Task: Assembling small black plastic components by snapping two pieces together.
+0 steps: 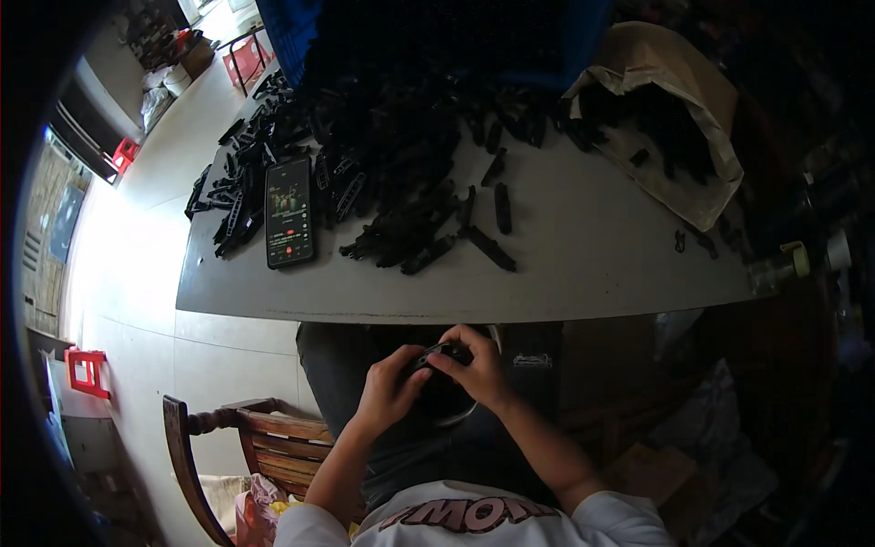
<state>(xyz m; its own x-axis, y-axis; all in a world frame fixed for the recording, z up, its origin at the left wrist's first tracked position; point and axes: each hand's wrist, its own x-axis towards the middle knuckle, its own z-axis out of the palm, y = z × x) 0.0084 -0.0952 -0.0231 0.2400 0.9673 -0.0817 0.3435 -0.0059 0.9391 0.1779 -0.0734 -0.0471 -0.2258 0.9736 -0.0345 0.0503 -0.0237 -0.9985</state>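
Observation:
Both of my hands are together over my lap, just below the table's near edge. My left hand point(390, 387) is closed on one end of a small black plastic piece point(441, 350), and my right hand point(473, 366) pinches its other end. Fingers cover much of the piece, so its exact kind is hard to tell. Beneath the hands sits a round container point(458, 420) with a pale rim; its dark inside cannot be made out. A large heap of long black plastic parts point(401, 223) lies on the table ahead of me.
On the grey table point(583, 283), a phone point(289, 214) with its screen lit lies beside the heap. A blue crate point(583, 41) stands at the back. To the right, a brown paper bag point(711, 100) holds black parts. A wooden chair point(283, 442) is at lower left.

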